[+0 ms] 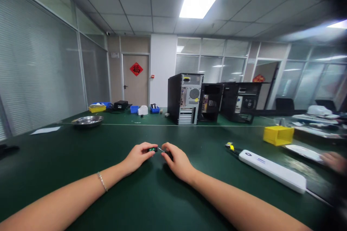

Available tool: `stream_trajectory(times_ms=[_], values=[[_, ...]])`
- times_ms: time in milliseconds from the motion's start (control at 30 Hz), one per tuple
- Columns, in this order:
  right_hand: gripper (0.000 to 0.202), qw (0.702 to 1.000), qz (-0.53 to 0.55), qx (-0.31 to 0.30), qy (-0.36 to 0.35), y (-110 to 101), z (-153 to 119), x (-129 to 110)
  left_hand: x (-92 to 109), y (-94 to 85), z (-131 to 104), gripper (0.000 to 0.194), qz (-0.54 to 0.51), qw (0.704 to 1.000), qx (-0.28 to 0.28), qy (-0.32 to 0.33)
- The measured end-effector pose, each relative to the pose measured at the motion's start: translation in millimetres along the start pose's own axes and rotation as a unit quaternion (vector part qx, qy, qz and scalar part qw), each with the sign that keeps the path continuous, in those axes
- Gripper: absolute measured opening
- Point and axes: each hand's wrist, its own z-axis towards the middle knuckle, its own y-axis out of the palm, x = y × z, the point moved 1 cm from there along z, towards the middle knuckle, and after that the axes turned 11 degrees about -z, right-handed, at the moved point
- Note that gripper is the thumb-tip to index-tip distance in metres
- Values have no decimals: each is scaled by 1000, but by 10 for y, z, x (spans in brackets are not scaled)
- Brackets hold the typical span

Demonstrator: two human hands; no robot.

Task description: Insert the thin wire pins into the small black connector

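Note:
My left hand (140, 157) is closed round a small dark part with a green face (153, 149), held just above the green table (130, 202). My right hand (175, 160) grips a small screwdriver with a dark handle (170, 155). Its thin metal shaft points left, with the tip close to the small green part. Whether the tip touches the part cannot be made out. The two hands are close together, fingertips apart, at the middle of the view.
A white power strip (272, 169) lies at the right, near a yellow bin (278, 135) and another person's blurred hand (334, 161). Computer cases (185, 99) stand at the back. A metal dish (88, 121) and white paper (45, 130) are at the left.

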Motion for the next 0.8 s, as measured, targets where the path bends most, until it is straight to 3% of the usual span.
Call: stream_trajectory(times_ms=[233, 500, 800], values=[[12, 1000, -3, -14, -16, -4, 0, -13, -16, 23, 4, 35, -26, 1000, 6, -6], [12, 1000, -7, -23, -11, -13, 3, -13, 15, 4, -3, 26, 70, 997, -15, 34], [12, 994, 91, -61, 24, 11, 27, 95, 96, 12, -32, 22, 56, 997, -47, 30]])
